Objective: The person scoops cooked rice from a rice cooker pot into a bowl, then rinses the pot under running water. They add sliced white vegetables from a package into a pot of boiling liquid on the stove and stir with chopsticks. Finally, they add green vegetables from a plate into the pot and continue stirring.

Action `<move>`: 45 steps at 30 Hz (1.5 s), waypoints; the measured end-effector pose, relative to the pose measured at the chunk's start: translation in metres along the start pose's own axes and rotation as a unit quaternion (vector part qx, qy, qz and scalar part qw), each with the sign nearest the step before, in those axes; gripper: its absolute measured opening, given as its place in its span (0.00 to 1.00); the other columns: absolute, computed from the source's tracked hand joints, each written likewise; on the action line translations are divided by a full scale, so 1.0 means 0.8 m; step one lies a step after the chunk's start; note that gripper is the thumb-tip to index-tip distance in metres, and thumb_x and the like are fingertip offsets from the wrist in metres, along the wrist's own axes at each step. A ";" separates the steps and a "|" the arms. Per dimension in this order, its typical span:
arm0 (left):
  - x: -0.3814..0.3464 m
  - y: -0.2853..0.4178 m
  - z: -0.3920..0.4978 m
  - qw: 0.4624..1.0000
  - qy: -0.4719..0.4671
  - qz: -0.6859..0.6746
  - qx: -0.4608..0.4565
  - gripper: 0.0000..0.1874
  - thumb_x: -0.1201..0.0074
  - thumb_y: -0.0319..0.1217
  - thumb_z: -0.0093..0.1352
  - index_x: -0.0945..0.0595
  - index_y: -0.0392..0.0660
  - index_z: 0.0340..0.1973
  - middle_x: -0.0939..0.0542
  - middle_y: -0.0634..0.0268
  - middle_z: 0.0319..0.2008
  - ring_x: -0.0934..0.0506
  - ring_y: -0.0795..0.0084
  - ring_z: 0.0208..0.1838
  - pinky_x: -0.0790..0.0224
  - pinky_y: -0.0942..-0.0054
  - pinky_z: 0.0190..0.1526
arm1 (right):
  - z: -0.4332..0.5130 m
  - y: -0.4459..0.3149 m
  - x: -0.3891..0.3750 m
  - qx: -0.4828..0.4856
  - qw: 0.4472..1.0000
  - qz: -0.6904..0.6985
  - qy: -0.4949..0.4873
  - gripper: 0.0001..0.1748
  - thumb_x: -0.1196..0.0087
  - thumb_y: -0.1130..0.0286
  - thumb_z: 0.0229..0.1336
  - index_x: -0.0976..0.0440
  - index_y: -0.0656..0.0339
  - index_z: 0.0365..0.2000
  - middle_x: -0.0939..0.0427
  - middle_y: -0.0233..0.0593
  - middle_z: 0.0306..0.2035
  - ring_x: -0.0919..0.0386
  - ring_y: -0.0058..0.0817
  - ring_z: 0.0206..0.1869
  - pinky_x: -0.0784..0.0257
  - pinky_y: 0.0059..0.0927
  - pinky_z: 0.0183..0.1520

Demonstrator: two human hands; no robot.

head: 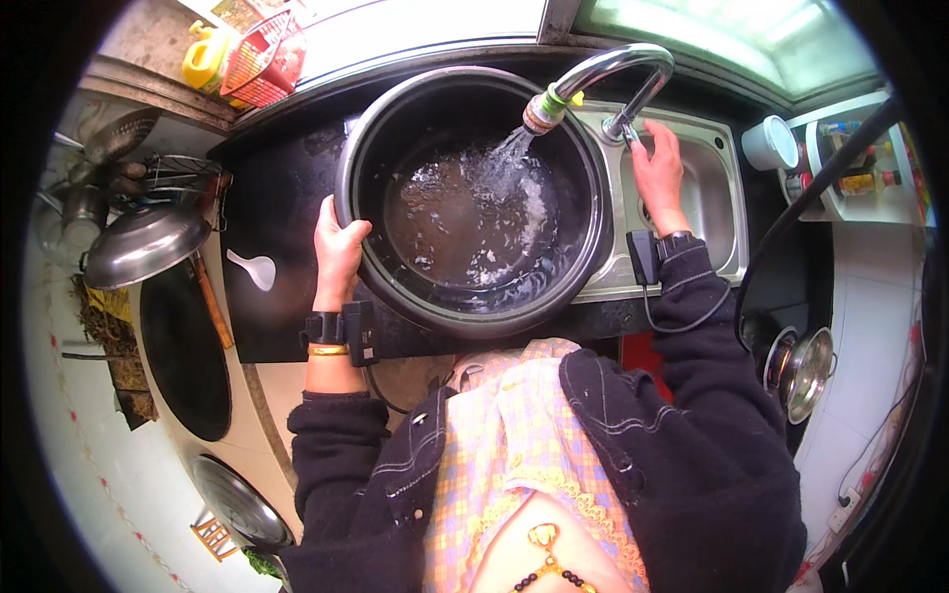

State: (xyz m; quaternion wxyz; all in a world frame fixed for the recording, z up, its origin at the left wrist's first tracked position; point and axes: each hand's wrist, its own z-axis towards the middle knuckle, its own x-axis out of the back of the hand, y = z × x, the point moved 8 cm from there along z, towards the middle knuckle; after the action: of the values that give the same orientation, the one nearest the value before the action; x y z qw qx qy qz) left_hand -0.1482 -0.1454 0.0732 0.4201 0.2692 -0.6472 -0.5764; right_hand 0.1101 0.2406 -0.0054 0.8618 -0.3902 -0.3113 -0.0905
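A large black round basin (474, 315) stands on the dark counter, its right side over the edge of the steel sink (712, 215). Water runs into it from a curved chrome faucet (615, 55) with a green-ringed nozzle (545, 111). Rippling water (460, 215) covers the basin's bottom. My left hand (339, 248) grips the left rim, thumb over the edge. At the faucet's base, my right hand (658, 169) has its thumb and fingers by the small lever (630, 135); whether they close on it is hard to see.
A white spoon (256, 268) lies left of the basin. Farther left are a metal wok lid (148, 244) and a wooden handle (213, 300). Behind stand a red plastic basket (265, 63) and a yellow jug (207, 55). A white tub (769, 143) sits right of the sink, beside a bottle rack (860, 167).
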 end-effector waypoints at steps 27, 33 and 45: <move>-0.009 -0.024 -0.004 0.995 -0.008 -0.007 0.104 0.13 0.52 0.19 0.54 0.29 0.40 0.36 0.31 0.70 0.24 0.31 0.79 0.23 0.35 0.79 0.24 | -0.068 -0.017 0.016 -0.188 0.942 0.164 -0.225 0.26 0.42 0.67 0.45 0.32 0.73 0.44 0.21 0.47 0.36 0.23 0.29 0.39 0.29 0.27 0.45; -0.031 -0.085 -0.025 0.975 -0.029 -0.110 0.190 0.15 0.53 0.18 0.54 0.30 0.43 0.37 0.31 0.70 0.25 0.29 0.78 0.24 0.31 0.79 0.27 | -0.046 -0.050 0.075 -0.164 0.956 0.097 -0.221 0.24 0.45 0.68 0.45 0.31 0.71 0.44 0.21 0.47 0.36 0.22 0.27 0.37 0.29 0.27 0.43; 0.010 0.002 -0.005 0.992 0.037 -0.119 0.002 0.21 0.52 0.16 0.54 0.29 0.42 0.45 0.25 0.68 0.34 0.27 0.77 0.33 0.32 0.79 0.36 | -0.054 -0.051 -0.008 -0.208 0.922 0.286 -0.155 0.23 0.47 0.74 0.46 0.34 0.73 0.46 0.22 0.44 0.36 0.24 0.26 0.39 0.31 0.24 0.44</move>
State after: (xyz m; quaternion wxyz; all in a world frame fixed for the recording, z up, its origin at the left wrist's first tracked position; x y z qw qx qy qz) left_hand -0.1484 -0.1537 0.0765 0.3715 0.3659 -0.5959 -0.6107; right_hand 0.1087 0.1806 -0.0060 0.6916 -0.6422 -0.2898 0.1588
